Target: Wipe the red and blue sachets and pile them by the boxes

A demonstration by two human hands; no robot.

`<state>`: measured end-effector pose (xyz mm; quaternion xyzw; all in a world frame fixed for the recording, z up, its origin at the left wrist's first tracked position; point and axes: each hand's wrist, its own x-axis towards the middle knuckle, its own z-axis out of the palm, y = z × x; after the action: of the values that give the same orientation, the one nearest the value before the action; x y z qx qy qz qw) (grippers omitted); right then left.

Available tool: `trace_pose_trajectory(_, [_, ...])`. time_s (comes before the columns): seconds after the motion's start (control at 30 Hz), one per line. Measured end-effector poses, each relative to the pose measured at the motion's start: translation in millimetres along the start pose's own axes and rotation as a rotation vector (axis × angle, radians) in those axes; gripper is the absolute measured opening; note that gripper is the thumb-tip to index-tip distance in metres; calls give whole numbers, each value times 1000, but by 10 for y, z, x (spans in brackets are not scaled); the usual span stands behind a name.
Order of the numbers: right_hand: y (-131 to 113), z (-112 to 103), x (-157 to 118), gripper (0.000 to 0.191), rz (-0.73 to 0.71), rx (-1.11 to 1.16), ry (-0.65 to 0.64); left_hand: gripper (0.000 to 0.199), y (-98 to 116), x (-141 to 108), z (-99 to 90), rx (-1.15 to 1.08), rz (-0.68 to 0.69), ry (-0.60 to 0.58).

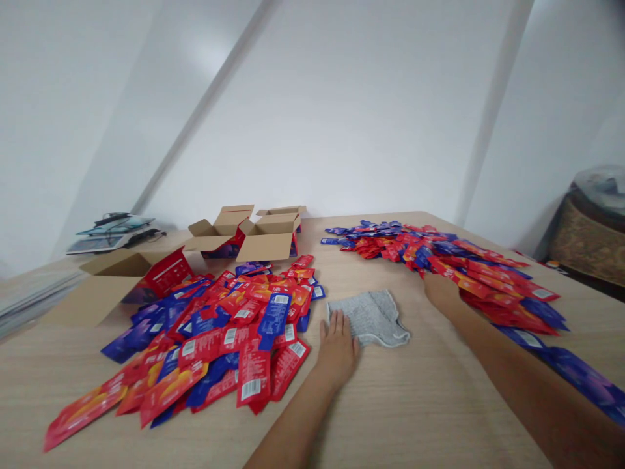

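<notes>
Contact at two places marks the step in hand: the left hand [338, 348] lies flat, palm down, with its fingertips on the near left edge of a grey knitted cloth [375, 317], while the right hand [439, 291] reaches to the near side of the right heap [493, 277] of red and blue packets. The left fingers are extended and slightly apart, pressing or resting rather than pinching. The right fingertips are lost against the packets, so whether they are closed on one cannot be told. The cloth lies between the two heaps on the wooden table [390, 410], a little crumpled at its right side. The left heap [244, 312] spreads beside the left hand, its packets overlapping at many angles, with open cartons [266, 246] behind it. As a judgement, any lift from the right heap would call for the fingers to separate a single packet's edge from those lapped over it, since a hasty pull could drag neighbours along. Moving the cloth would call for the left fingers to curl and gather its edge, or for light pressure to slide it flat.
</notes>
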<state>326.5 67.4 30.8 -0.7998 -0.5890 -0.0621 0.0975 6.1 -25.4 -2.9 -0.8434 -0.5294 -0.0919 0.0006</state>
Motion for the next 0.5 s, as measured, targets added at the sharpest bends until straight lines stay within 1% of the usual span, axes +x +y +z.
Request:
trace_pose_trajectory(0.03, [-11,-66,-4,29,27,115,30,58,-2,1,9,3,2,6])
trace_pose_trajectory(0.13, [-112,-254,-48,31,142,681,125,58,-5,2,31,20,11,15])
trace_pose_trajectory(0.2, [-247,-338,-129,34,170,941,135,58,-5,0,35,25,16,23])
trace_pose_trajectory(0.27, [-428,-370,-266,37,160,1141,84,58,-4,-2,34,25,20,27])
trace_pose_trajectory(0.3, [-527,-366,-352,39,153,1275,34,57,-5,-2,34,24,23,26])
trace_pose_trajectory(0.33, [-625,-349,-445,40,145,1402,-47,57,-5,0,33,23,25,26])
trace_pose_trajectory(0.37, [-718,-323,-539,39,134,1460,-150,57,-5,2,32,22,27,24])
trace_pose_trajectory(0.4, [-802,-289,-629,35,124,1441,-258,57,-5,5,31,19,26,22])
trace_pose_trajectory(0.43, [-874,-250,-709,31,106,1340,-344,58,-3,8,28,16,27,21])
trace_pose_trajectory(0.47, [-933,-210,-778,27,69,1192,-389,58,-1,11,25,12,27,21])
trace_pose_trajectory(0.5, [-978,-172,-831,27,14,1023,-391,58,2,14,20,9,26,20])
